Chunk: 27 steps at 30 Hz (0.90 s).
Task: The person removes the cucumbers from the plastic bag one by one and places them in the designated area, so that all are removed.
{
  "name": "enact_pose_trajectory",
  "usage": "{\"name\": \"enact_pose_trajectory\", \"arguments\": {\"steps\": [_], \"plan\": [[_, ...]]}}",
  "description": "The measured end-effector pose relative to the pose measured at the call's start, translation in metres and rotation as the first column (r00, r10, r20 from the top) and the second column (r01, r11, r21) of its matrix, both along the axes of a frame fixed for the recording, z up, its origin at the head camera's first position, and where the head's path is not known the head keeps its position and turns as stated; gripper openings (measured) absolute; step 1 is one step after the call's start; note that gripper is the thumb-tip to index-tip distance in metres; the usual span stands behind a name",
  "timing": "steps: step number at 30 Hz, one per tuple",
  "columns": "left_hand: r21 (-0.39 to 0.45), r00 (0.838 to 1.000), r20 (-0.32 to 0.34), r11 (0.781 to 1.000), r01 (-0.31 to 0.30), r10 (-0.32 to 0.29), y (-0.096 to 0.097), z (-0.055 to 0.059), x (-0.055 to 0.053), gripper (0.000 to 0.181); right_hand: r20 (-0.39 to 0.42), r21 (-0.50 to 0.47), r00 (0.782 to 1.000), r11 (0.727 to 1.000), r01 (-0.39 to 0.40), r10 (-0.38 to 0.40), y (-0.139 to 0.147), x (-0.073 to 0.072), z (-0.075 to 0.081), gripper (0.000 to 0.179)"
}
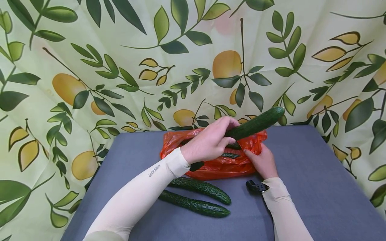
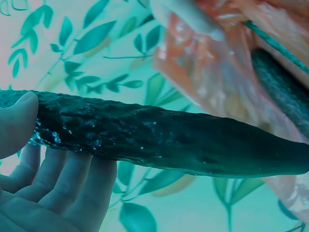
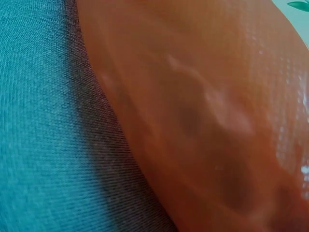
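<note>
My left hand [image 1: 211, 140] grips a long dark green cucumber [image 1: 256, 124] above the red plastic bag [image 1: 223, 171]. Its far end points up and right. Thumb and fingers wrap one end of this bumpy cucumber [image 2: 159, 137] in the left wrist view. On the bag's right side, my right hand [image 1: 265, 162] pinches the rim and holds the mouth apart. Inside lie more cucumbers [image 2: 285, 92], partly covered by the plastic. In the right wrist view the bag [image 3: 203, 121] fills most of the picture and hides the right fingers.
Two cucumbers [image 1: 202, 190] lie side by side on the grey table [image 1: 325, 187] in front of the bag, their left ends hidden by my left forearm. A black band [image 1: 256, 186] sits at my right wrist. Behind the table hangs a leaf-and-fruit patterned cloth [image 1: 193, 67].
</note>
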<state>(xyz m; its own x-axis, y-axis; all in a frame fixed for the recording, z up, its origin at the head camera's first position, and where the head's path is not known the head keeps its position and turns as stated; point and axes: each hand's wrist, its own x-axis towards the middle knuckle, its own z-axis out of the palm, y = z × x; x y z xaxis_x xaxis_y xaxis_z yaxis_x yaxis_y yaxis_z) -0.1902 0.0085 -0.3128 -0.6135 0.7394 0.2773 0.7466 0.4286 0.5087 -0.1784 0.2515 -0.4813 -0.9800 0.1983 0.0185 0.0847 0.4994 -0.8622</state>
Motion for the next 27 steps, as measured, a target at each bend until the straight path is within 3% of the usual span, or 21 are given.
{"name": "enact_pose_trajectory", "arguments": {"steps": [9,14,17,21,27], "plan": [[0.020,0.998,-0.003,0.998,0.059,-0.059,-0.014,0.016,0.022,0.037,0.004,-0.014,1.000,1.000,0.005,-0.004,-0.002,-0.001,-0.001,0.056],[-0.097,0.997,-0.076,0.995,0.006,-0.014,-0.031,0.021,0.033,0.037,0.004,-0.019,1.000,1.000,0.003,-0.003,-0.001,0.000,-0.001,0.059],[-0.176,0.992,-0.127,0.984,-0.038,0.015,-0.044,0.021,0.041,0.038,-0.040,-0.031,0.999,0.999,0.015,-0.017,0.000,-0.001,-0.003,0.056],[-0.263,0.987,-0.154,0.960,-0.091,0.051,-0.066,0.011,0.054,0.039,-0.080,-0.002,0.997,1.000,0.012,-0.012,0.001,-0.001,-0.005,0.049],[-0.377,0.977,-0.204,0.916,-0.138,0.063,-0.096,-0.026,0.072,0.038,0.004,-0.016,1.000,1.000,-0.002,0.002,-0.004,0.001,-0.002,0.058]]}}
